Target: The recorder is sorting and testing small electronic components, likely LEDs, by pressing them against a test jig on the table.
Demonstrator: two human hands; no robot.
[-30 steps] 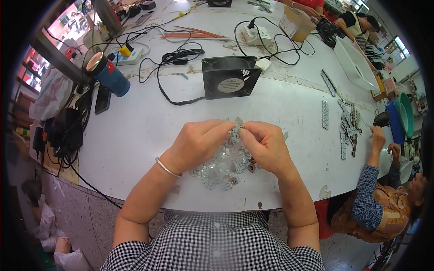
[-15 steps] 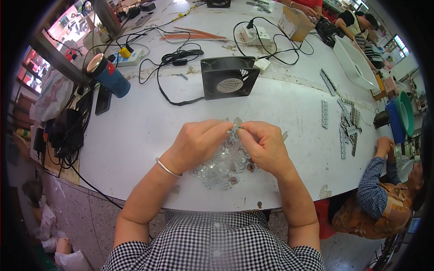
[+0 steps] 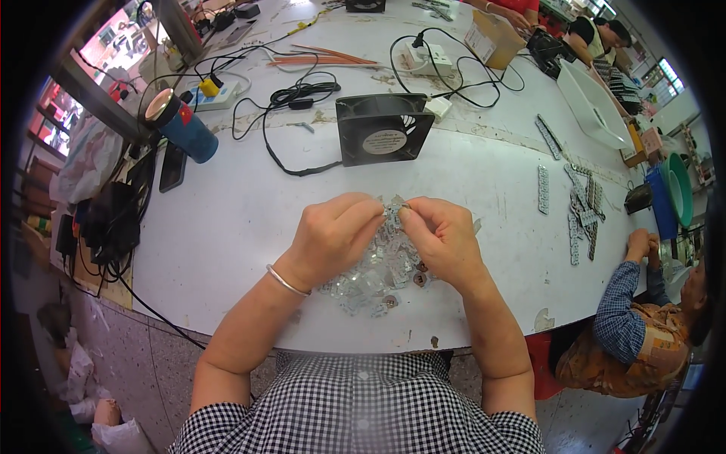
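Note:
My left hand (image 3: 333,231) and my right hand (image 3: 446,242) meet over a loose heap of small clear and silvery pieces (image 3: 370,276) on the white table. Thumb and forefinger of the right hand pinch a tiny greyish piece whose kind is too small to tell. Close beside it, the left fingertips are pressed together, and whatever they hold is hidden. A couple of round brown bits (image 3: 420,279) lie among the clear pieces. Just beyond the hands a black box fan (image 3: 382,136) stands upright on its edge.
A blue tumbler (image 3: 189,132) and a phone (image 3: 173,166) are at the left, near tangled black cables (image 3: 302,94). Metallic strips (image 3: 582,212) lie at the right, before a white bin (image 3: 594,110). A co-worker (image 3: 635,325) sits at the right edge.
My left hand's fingertips have drawn slightly left, away from the right ones, and its wrist has shifted a little. The right hand stays almost in place.

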